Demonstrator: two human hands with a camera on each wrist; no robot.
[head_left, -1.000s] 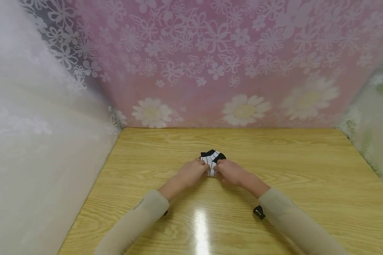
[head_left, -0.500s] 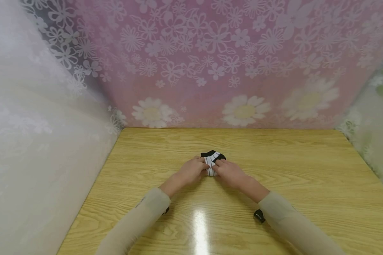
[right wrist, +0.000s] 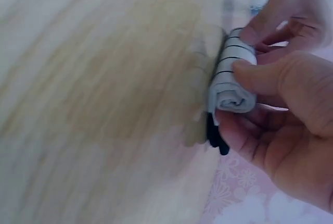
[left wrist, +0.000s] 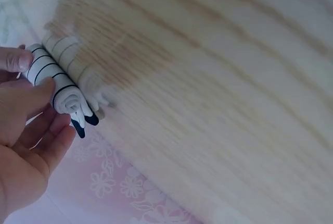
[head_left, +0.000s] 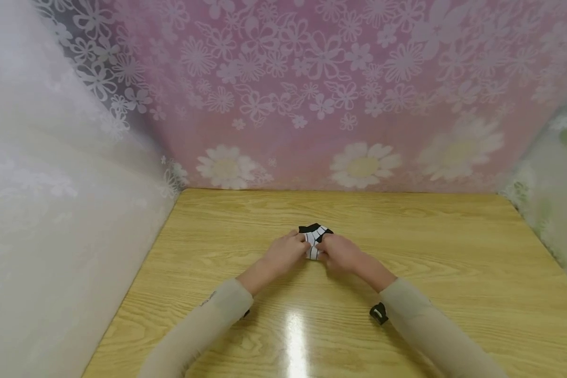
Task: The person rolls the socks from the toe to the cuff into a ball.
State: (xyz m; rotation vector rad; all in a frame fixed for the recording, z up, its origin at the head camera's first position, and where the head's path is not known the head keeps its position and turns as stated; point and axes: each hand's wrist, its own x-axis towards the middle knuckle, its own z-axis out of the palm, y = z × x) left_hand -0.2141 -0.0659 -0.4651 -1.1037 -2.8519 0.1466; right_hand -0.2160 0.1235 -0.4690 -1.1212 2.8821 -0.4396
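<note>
White socks with thin black stripes and black ends lie on the table, partly rolled up. In the left wrist view the roll shows a spiral at its end, with black tips sticking out beneath. My left hand pinches one end of the roll, its thumb lying on top. At the other end my right hand grips it between thumb and fingers. From the right wrist, the layered roll appears between both hands, and its black part hangs out on the underside. Fingers cover some of the socks.
A wood-grain table spreads around the hands. Behind it hangs a pink flowered cloth, and a pale cloth borders the left side. A black strap piece shows beneath the right sleeve.
Both hands stay on the socks with small finger shifts. The right fingers lifted off slightly, then curled round the roll again. A little less of the unrolled part shows beyond the hands.
</note>
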